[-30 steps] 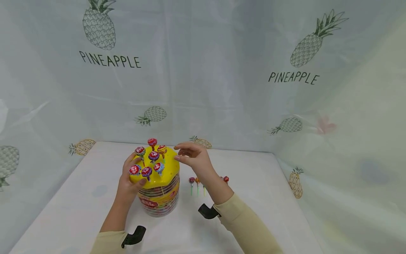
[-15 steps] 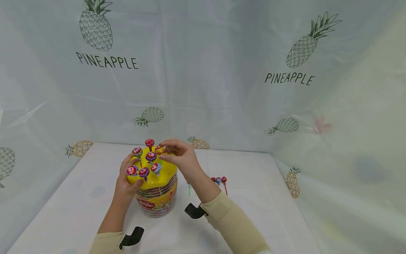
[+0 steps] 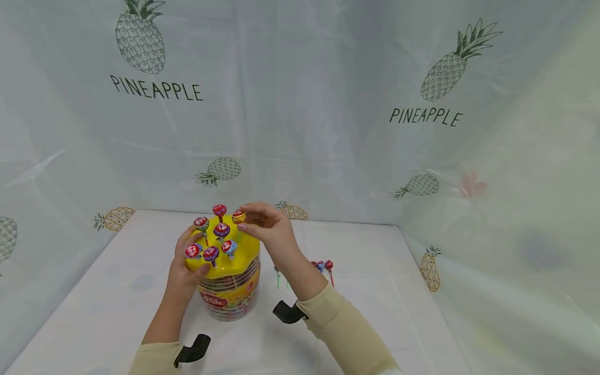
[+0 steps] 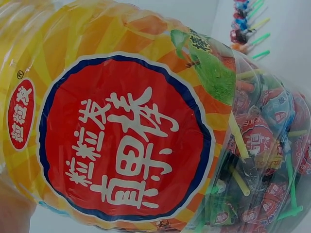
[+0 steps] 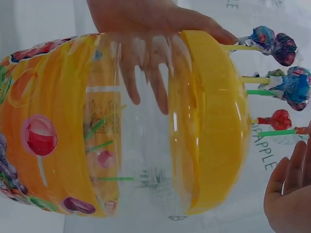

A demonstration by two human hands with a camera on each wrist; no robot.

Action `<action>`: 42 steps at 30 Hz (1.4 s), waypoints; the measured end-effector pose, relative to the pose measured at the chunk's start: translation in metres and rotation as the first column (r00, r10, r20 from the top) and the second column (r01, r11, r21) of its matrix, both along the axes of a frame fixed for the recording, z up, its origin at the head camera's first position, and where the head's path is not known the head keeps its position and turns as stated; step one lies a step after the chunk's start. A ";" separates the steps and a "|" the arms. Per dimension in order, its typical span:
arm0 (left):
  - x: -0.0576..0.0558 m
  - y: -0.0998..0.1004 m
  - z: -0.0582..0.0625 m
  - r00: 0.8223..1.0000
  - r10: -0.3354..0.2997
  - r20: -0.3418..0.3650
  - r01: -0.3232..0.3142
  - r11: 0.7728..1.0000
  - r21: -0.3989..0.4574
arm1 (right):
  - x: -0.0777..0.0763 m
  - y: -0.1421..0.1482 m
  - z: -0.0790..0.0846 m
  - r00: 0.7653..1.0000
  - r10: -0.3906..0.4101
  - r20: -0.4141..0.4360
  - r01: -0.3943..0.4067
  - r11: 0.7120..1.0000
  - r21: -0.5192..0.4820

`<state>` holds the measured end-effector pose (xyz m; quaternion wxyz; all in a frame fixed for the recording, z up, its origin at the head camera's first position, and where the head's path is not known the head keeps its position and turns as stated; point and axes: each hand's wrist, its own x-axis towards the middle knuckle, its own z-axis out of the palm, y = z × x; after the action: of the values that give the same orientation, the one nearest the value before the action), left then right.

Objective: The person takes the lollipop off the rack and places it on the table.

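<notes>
A clear ribbed jar point(image 3: 229, 299) with a yellow-orange label stands on the table, and more lollipops show inside it in the left wrist view. Several wrapped lollipops point(image 3: 221, 230) stick up from its yellow lid point(image 3: 246, 250). My left hand point(image 3: 184, 271) holds the jar by the lid's left side, thumb at the front edge; its fingers point(image 5: 155, 80) show through the clear wall in the right wrist view. At the lid's back right, my right hand point(image 3: 274, 234) pinches an orange-yellow lollipop point(image 3: 239, 216) by its head. That lollipop's green stick point(image 5: 276, 132) ends close to the lid's surface.
A row of lollipops point(image 4: 240, 24) lies on the white table point(image 3: 365, 312) right of the jar, partly hidden by my right forearm in the head view. Behind the table hangs a pale curtain point(image 3: 300, 104) with pineapple prints.
My right hand has come in leftward over the lid and taken hold of the orange-yellow lollipop, which has shifted slightly up and right. My left hand keeps its hold on the jar.
</notes>
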<state>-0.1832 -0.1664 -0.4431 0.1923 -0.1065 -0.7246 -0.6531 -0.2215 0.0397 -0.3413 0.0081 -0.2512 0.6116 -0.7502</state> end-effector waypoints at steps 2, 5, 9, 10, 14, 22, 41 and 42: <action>0.000 0.000 0.000 1.000 0.002 0.002 -0.002 1.000 -0.001 | 0.001 0.004 0.000 1.000 -0.007 0.002 0.007 1.000 -0.011; -0.001 0.000 -0.001 1.000 0.005 0.007 -0.005 1.000 -0.004 | 0.002 0.011 -0.004 1.000 -0.021 0.008 0.021 1.000 -0.016; -0.001 0.000 -0.001 1.000 0.013 0.009 -0.013 1.000 -0.011 | 0.001 0.022 -0.013 0.999 -0.037 0.034 0.038 0.999 -0.016; 0.000 0.000 -0.001 1.000 0.017 0.007 -0.017 1.000 -0.014 | 0.001 0.025 -0.016 0.998 -0.043 0.042 0.043 0.999 -0.010; 0.000 -0.001 -0.001 1.000 0.021 -0.005 -0.021 1.000 -0.016 | 0.003 0.035 -0.028 0.994 -0.069 0.081 0.068 0.998 0.014; 0.000 -0.001 -0.002 1.000 0.028 0.001 -0.028 0.999 -0.016 | 0.002 0.051 -0.057 0.991 -0.096 0.097 0.090 0.994 0.068; -0.001 -0.002 -0.004 0.999 0.037 0.006 -0.037 0.999 -0.020 | -0.007 0.073 -0.140 0.949 -0.147 0.279 0.088 0.973 0.214; -0.002 -0.002 -0.004 0.999 0.034 0.005 -0.034 0.999 -0.018 | -0.007 0.074 -0.144 0.946 -0.149 0.287 0.087 0.972 0.217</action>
<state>-0.1848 -0.1680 -0.4466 0.2006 -0.0941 -0.7326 -0.6435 -0.2290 0.1132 -0.4856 0.0815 -0.0944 0.6900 -0.7130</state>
